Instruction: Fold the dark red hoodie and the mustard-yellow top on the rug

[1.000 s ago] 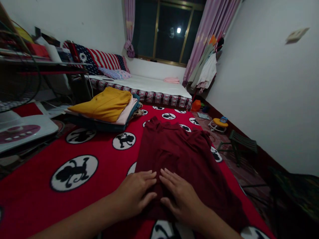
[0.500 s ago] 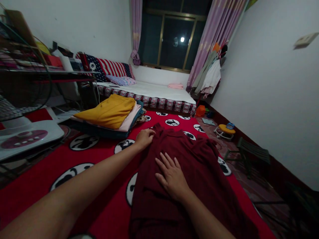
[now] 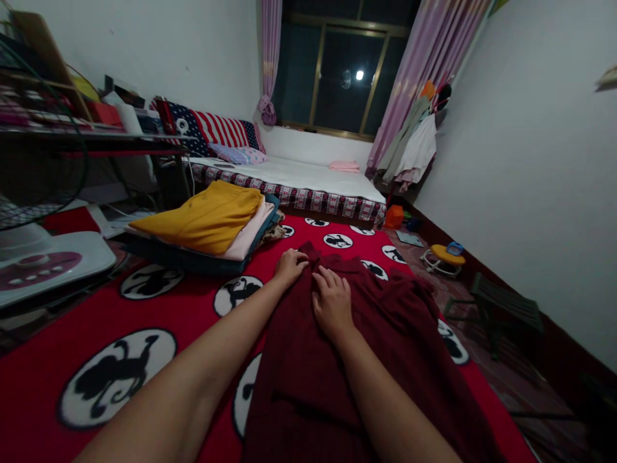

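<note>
A dark maroon garment [image 3: 308, 379] lies spread with folds and creases over the red blanket; its kind is not clear. My left hand [image 3: 292, 267] is closed on the gathered edge at its far left corner. Just to the right, my right hand [image 3: 333, 301] rests palm down on the cloth, fingers bent a little and apart. To the left of my left hand sits a stack of folded clothes, with a mustard-yellow garment [image 3: 207, 215] on top and pale pink [image 3: 248, 235] and dark teal [image 3: 231, 265] ones below.
The red blanket [image 3: 202, 350] has round black-and-white figures. A fan base [image 3: 53, 260] and a cluttered desk [image 3: 144, 136] stand at left. Beyond is a bed [image 3: 294, 170] under the window. A yellow stool [image 3: 443, 256] and a dark green folding stool [image 3: 506, 302] stand at right.
My right hand has slid forward over the maroon garment, close to my left hand, and its fingers have bent more. My left hand stays at the far left corner. The view has shifted slightly.
</note>
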Tool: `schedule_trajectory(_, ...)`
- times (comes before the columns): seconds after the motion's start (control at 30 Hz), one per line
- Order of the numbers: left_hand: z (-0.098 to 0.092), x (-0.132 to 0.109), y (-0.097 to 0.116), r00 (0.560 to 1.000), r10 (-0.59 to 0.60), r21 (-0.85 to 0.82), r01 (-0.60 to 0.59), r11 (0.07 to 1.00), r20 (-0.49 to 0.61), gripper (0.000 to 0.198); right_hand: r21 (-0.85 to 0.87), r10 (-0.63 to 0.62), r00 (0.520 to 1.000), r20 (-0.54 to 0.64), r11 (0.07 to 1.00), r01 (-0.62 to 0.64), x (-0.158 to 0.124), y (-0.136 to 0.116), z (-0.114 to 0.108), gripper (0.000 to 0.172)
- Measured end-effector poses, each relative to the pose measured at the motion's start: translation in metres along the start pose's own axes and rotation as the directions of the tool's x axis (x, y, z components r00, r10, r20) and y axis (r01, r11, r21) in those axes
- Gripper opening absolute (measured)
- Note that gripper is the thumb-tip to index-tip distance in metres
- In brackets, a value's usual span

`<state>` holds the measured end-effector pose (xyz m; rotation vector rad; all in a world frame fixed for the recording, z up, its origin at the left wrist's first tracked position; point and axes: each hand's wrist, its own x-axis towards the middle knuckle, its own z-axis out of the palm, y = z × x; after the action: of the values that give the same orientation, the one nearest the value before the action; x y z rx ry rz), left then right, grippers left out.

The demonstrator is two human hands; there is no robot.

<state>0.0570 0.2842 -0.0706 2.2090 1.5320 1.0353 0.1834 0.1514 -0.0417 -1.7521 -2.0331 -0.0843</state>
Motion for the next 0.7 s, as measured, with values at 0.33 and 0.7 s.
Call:
schedule_trajectory(0.33, 0.003, -0.001, 0.001, 0.975, -0.146, -0.027, 0.144, 0.989, -0.169, 0.012, -0.091, 0.04, 0.987, 0.156, 0.996, -0.026, -0.002, 0.007, 0.022, 0.057)
schedule_trajectory(0.7, -0.012, -0.037, 0.03, 0.863, 0.431, -0.199, -0.389, 0.899, 0.264, 0.036, -0.097, 0.132, 0.964, 0.231, 0.989, -0.112, 0.002, 0.008, 0.027, 0.059)
